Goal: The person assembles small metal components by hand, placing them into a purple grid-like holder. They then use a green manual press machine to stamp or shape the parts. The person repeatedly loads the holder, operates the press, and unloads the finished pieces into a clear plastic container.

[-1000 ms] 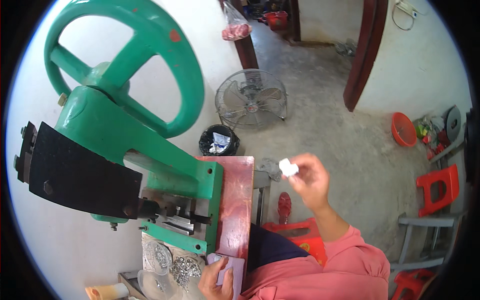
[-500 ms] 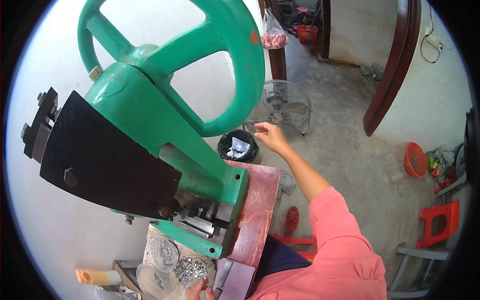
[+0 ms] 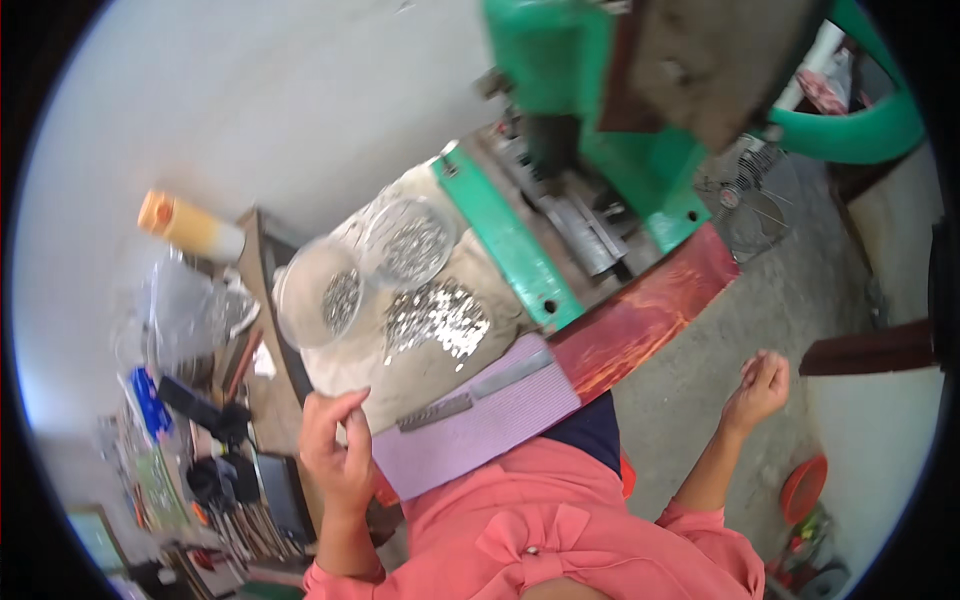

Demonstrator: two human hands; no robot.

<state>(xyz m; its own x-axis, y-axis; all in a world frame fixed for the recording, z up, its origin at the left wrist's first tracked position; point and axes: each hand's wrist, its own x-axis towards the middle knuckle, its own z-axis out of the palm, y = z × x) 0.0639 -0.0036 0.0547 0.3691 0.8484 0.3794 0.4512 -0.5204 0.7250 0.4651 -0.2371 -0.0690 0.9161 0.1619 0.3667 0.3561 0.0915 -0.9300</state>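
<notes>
My left hand (image 3: 335, 450) is raised at the near left corner of a purple cloth pad (image 3: 470, 425). Its fingers are curled with thumb and forefinger close together, and blur hides whether they pinch anything. A grey metal strip (image 3: 475, 393) lies across the pad. Beyond it a pile of small shiny metal pieces (image 3: 437, 318) lies on a beige cloth, next to two clear plastic bowls (image 3: 318, 295) holding more pieces. My right hand (image 3: 760, 385) hangs out to the right over the concrete floor, loosely closed with nothing seen in it.
A green press machine (image 3: 600, 130) with a dark plate stands on a red wooden bench (image 3: 650, 310). An orange-capped bottle (image 3: 190, 225) and cluttered tools lie at the left. A floor fan (image 3: 750, 205) and a red basin (image 3: 803, 485) are at the right.
The view has swung sharply down and left. My right hand has drawn back from over the black bin, and the white piece it held earlier is gone. My left hand has lifted off the purple pad.
</notes>
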